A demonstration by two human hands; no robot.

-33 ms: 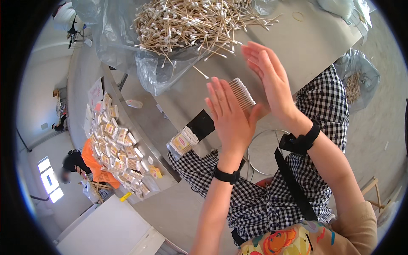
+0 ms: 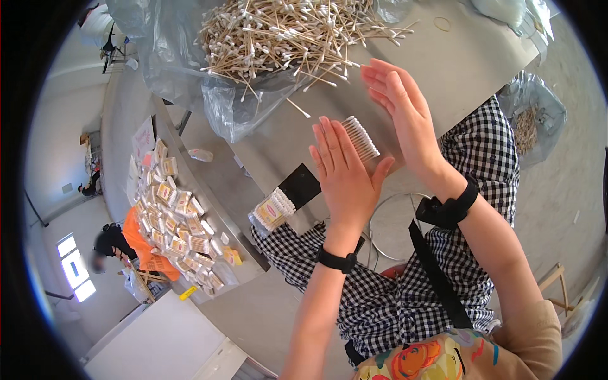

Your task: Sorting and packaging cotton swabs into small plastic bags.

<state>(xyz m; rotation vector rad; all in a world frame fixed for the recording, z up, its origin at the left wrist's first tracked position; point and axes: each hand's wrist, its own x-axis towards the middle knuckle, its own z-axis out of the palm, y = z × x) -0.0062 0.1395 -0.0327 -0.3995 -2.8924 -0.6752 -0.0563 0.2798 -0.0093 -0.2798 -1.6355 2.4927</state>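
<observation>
A neat row of cotton swabs [image 2: 363,136] lies on the grey table between my hands, white tips side by side. My left hand [image 2: 346,177] is flat with its fingers stretched and covers the row's left end; whether it touches the swabs I cannot tell. To the right of the row, my right hand [image 2: 411,117] is held edge-on, fingers straight and palm facing left, holding nothing. Beyond both hands is a big loose heap of cotton swabs [image 2: 278,38] on clear plastic. A filled pack of swabs [image 2: 273,209] sits beside a black plate [image 2: 300,185] at the table's near left edge.
Many finished swab packs [image 2: 180,221] are piled on another table to the left. A clear bag with swabs [image 2: 529,123] hangs or stands at the right. A rubber band [image 2: 443,24] lies at the far right of the table. Another person [image 2: 114,244] is at the far left.
My left hand has shifted very slightly to the right, its thumb a little farther from the swab row. My right hand has risen a touch. The swabs look unmoved.
</observation>
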